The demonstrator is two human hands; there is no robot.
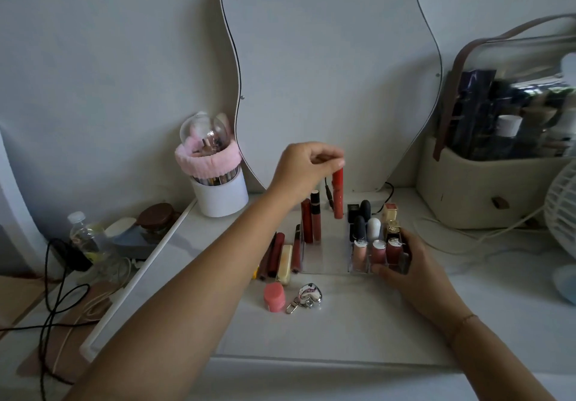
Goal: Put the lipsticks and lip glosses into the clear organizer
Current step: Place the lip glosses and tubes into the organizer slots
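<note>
The clear organizer (325,263) stands on the white dresser top. Its right compartments hold several lipsticks and glosses (377,252); two dark red gloss tubes (311,224) stand upright in its left rear. My left hand (307,168) pinches the top of a red lip gloss tube (338,193), which hangs upright above the organizer's rear middle. My right hand (402,263) grips the organizer's right front corner. Several loose tubes (280,259) lie on the dresser just left of the organizer.
A pink jar (274,297) and a silver heart keychain (307,297) lie in front of the organizer. A white brush holder with a pink headband (215,182) stands at the back left, a beige cosmetics bag (486,188) and a fan (564,213) on the right. A wavy mirror (327,73) leans behind.
</note>
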